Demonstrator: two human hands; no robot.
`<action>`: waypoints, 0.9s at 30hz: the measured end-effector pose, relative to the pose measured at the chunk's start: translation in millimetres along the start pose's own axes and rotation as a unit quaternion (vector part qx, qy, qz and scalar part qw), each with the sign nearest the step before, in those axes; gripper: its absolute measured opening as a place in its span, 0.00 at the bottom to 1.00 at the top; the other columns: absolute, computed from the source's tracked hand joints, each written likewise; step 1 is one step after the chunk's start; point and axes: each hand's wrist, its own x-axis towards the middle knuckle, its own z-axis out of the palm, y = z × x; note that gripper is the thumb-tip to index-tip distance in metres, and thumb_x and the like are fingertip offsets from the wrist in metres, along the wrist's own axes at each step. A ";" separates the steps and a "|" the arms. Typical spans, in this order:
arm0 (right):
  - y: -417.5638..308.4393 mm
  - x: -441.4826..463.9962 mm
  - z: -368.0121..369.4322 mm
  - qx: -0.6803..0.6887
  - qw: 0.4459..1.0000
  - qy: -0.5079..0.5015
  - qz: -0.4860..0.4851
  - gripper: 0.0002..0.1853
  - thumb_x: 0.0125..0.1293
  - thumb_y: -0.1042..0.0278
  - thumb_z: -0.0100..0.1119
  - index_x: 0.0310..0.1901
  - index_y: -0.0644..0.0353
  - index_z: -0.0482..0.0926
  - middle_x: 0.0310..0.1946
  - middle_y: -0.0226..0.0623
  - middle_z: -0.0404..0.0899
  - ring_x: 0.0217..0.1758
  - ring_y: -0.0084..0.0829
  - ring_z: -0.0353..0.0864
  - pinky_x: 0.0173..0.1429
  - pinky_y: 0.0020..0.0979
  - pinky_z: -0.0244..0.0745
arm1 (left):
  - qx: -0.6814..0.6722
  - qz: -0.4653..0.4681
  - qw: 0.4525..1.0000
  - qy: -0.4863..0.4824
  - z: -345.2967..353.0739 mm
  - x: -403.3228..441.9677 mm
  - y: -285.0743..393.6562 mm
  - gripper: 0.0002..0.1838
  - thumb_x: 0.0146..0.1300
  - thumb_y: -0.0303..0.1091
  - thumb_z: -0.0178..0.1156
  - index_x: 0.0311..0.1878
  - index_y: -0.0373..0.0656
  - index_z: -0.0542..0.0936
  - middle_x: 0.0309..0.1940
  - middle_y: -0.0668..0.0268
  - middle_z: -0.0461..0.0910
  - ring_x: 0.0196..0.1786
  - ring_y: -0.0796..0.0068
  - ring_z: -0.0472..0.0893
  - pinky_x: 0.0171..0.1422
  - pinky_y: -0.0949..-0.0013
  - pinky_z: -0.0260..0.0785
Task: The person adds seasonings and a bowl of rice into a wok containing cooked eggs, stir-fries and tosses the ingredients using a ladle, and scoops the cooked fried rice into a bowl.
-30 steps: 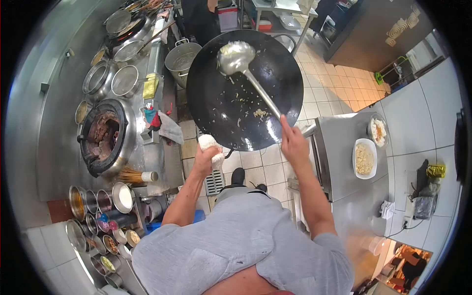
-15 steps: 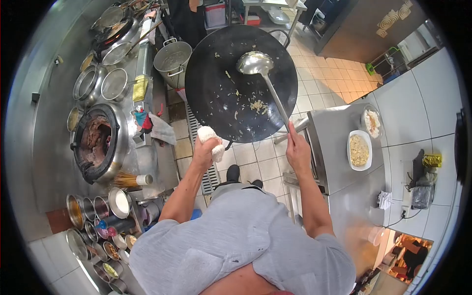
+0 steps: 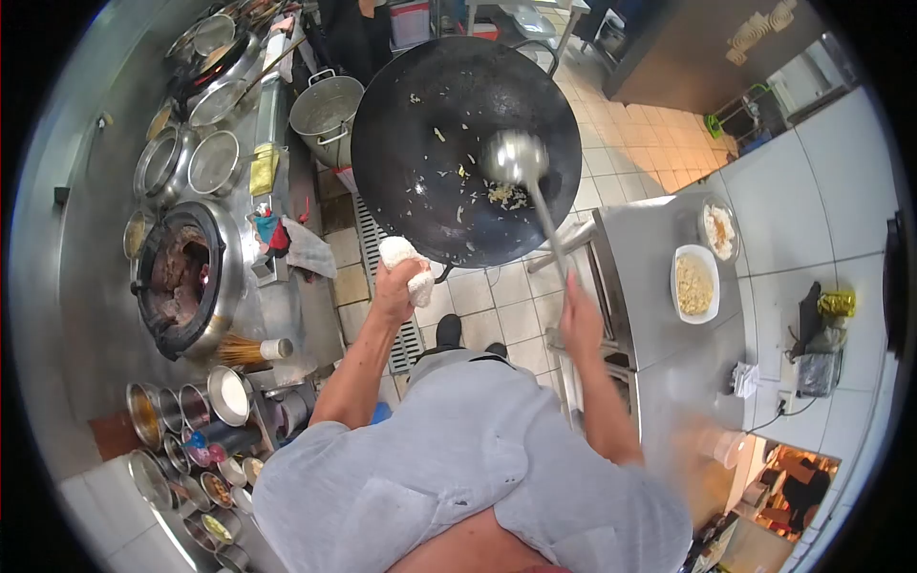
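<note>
A large black wok [image 3: 401,153] is held up off the stove over the tiled floor. My left hand [image 3: 396,289] is closed around a white cloth [image 3: 399,254] at the wok's near rim, by a small loop handle. Wrapped round the long handle of a metal ladle [image 3: 516,160], my right hand [image 3: 579,323] is slightly blurred. The ladle's bowl lies within the wok, beside a small heap of pale food bits [image 3: 506,196]. More scraps are scattered over the wok's inner surface.
An uncovered stove burner [image 3: 181,277] is on the left, with several strainers and a bamboo brush [image 3: 250,350] around it. Seasoning pots [image 3: 196,406] stand lower left. On the right steel counter [image 3: 669,334] are a white food bowl [image 3: 695,285] and a clear bowl [image 3: 718,232].
The ladle has moved down and toward me inside the wok, over to the food heap. My right hand has come nearer my body. The wok has shifted slightly.
</note>
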 end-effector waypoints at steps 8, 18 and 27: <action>-64.7 49.7 -11.5 0.065 0.997 0.028 -0.026 0.28 0.72 0.71 0.57 0.73 0.48 0.69 0.30 0.46 0.78 0.29 0.49 0.76 0.35 0.47 0.70 | 0.006 0.013 1.000 -0.013 -14.1 6.5 -8.4 0.06 0.55 0.26 0.61 0.37 0.44 0.79 0.27 0.70 0.79 0.26 0.78 0.77 0.29 0.71 0.68; -39.3 -86.2 -27.4 0.057 0.998 -0.015 0.020 0.22 0.71 0.73 0.57 0.67 0.58 0.76 0.26 0.46 0.77 0.29 0.46 0.75 0.35 0.43 0.71 | -0.001 0.033 0.999 -0.026 -8.2 10.4 8.0 0.06 0.54 0.25 0.61 0.36 0.45 0.76 0.25 0.70 0.77 0.24 0.79 0.76 0.26 0.71 0.67; -57.0 -19.2 -9.0 0.085 0.996 0.017 -0.038 0.25 0.71 0.71 0.57 0.69 0.53 0.74 0.29 0.46 0.79 0.29 0.44 0.76 0.35 0.40 0.71 | -0.004 0.004 0.999 -0.037 -4.0 -0.9 24.4 0.07 0.50 0.23 0.60 0.33 0.44 0.76 0.25 0.69 0.78 0.25 0.78 0.77 0.28 0.71 0.68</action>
